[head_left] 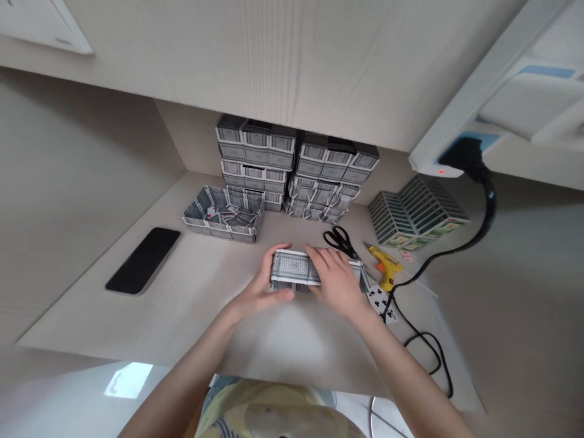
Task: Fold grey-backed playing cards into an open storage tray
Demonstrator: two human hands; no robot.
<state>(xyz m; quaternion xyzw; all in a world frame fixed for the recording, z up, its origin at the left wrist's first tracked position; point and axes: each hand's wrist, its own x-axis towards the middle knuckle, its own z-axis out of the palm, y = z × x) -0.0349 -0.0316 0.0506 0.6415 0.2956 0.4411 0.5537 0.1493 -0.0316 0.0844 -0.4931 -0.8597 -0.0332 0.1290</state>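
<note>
A small box made of grey-backed playing cards (294, 269) sits on the pale desk (191, 304) in front of me. My left hand (259, 292) grips its left end, with the thumb along the near side and the fingers curled over the far edge. My right hand (335, 280) lies flat over the box's right part, fingers stretched out and pressing down on the top. A loose clubs card (382, 300) lies just right of my right hand.
Stacked card-made drawers (296, 173) stand at the back, an open card tray (224, 214) left of them. Black scissors (341, 239), a yellow glue gun (387, 266) with its black cable (424, 340), and rows of fanned cards (415, 213) lie to the right. A dark phone (143, 260) is on the left.
</note>
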